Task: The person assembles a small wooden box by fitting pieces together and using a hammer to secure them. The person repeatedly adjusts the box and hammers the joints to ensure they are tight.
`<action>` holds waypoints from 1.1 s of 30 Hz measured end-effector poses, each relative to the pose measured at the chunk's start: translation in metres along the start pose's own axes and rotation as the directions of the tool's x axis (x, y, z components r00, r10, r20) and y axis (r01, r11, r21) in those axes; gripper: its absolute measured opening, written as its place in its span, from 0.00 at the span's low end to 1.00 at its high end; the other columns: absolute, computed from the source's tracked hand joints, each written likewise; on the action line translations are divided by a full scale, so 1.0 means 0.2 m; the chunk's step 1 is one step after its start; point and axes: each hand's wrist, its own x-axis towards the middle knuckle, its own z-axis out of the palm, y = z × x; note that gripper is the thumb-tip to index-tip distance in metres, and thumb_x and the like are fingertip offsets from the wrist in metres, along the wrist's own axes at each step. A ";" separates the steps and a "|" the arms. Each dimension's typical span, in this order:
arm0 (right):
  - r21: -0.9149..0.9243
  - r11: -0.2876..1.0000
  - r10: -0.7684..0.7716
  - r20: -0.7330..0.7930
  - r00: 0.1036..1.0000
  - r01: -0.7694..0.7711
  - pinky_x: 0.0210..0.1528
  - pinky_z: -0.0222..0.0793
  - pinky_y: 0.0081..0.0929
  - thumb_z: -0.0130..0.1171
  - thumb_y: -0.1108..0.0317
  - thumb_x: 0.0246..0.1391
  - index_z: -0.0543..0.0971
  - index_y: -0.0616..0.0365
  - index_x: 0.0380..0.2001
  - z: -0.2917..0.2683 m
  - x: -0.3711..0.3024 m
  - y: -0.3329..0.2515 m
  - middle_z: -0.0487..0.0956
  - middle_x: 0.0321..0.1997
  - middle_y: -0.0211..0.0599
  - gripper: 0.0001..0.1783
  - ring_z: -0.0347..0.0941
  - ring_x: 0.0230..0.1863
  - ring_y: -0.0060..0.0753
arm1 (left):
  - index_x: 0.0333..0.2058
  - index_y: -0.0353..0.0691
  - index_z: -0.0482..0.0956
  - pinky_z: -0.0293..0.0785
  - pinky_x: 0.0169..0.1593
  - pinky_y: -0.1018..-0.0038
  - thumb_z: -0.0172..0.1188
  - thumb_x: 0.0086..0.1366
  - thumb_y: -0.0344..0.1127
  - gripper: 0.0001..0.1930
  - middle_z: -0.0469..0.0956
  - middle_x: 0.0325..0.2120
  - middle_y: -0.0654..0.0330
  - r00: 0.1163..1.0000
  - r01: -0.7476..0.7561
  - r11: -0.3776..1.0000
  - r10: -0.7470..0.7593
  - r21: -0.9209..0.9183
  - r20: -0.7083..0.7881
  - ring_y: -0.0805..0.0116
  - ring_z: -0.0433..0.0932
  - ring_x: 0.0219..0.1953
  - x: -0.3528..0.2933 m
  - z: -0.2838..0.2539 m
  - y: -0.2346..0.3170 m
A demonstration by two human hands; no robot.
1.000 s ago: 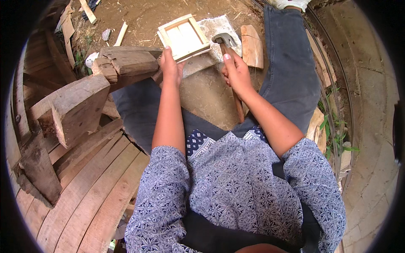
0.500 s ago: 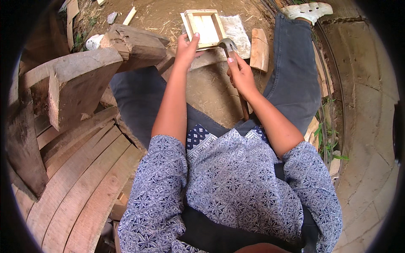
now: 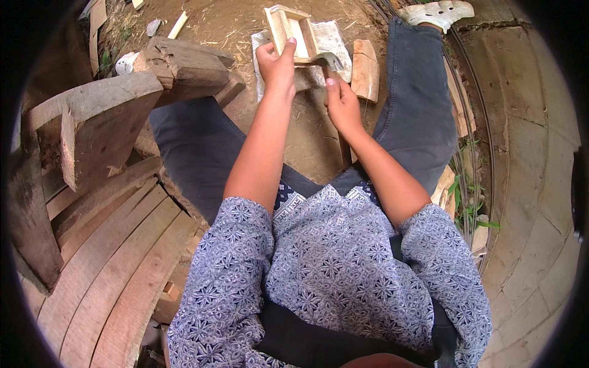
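Note:
A small, shallow wooden box (image 3: 279, 29) of pale wood is tilted up in front of me, its inside partly showing. My left hand (image 3: 278, 69) grips its near left corner, thumb over the rim and the other fingers mostly behind it. My right hand (image 3: 342, 107) is wrapped round the wooden handle of a claw hammer (image 3: 330, 60), close below the head. The hammer's metal head lies at the box's near right corner; whether it touches cannot be told. The handle points down toward my lap.
Beneath the box lies a pale flat slab (image 3: 334, 35) on the dirt ground. A wood block (image 3: 365, 70) stands right of it. Large timber pieces (image 3: 113, 116) and a slatted wooden bench (image 3: 116, 270) are at left. Cables (image 3: 485, 116) run along the right.
The box has tipped, so its left side faces me more and its inside shows less. Both hands and the hammer have turned a little with it; the whole view has shifted slightly.

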 end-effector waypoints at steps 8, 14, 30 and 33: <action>0.480 0.864 -0.187 0.018 0.982 0.156 0.19 0.57 0.19 0.48 0.52 0.72 0.75 0.60 0.47 -0.13 -0.16 -0.50 0.66 0.20 0.25 0.20 0.59 0.16 0.16 | 0.52 0.32 0.59 0.72 0.55 0.68 0.69 0.63 0.31 0.28 0.77 0.48 0.42 0.997 -0.055 0.998 0.056 0.032 -0.046 0.61 0.77 0.50 -0.04 0.02 0.02; -0.042 0.999 -0.026 -0.079 0.997 0.022 0.34 0.71 0.23 0.53 0.52 0.69 0.71 0.68 0.63 -0.04 0.00 0.06 0.79 0.34 0.32 0.31 0.73 0.28 0.23 | 0.52 0.31 0.59 0.73 0.53 0.70 0.71 0.61 0.30 0.30 0.77 0.47 0.43 0.998 -0.006 0.997 0.010 0.072 -0.061 0.62 0.78 0.49 -0.04 0.08 0.05; 0.279 0.950 0.123 0.089 0.988 -0.144 0.30 0.67 0.22 0.50 0.56 0.71 0.73 0.61 0.62 -0.04 -0.11 -0.22 0.74 0.27 0.26 0.25 0.68 0.26 0.19 | 0.49 0.31 0.63 0.76 0.48 0.69 0.73 0.58 0.30 0.29 0.79 0.42 0.46 0.994 -0.064 0.989 0.074 0.130 -0.080 0.62 0.80 0.43 -0.02 0.04 0.04; 0.415 0.910 -0.045 0.113 0.993 -0.006 0.25 0.62 0.20 0.51 0.52 0.70 0.72 0.59 0.63 -0.10 -0.14 -0.41 0.71 0.24 0.26 0.27 0.64 0.21 0.18 | 0.49 0.33 0.62 0.74 0.49 0.71 0.70 0.60 0.28 0.26 0.78 0.45 0.46 0.996 -0.034 0.995 0.041 0.092 -0.085 0.63 0.79 0.45 -0.02 0.03 0.04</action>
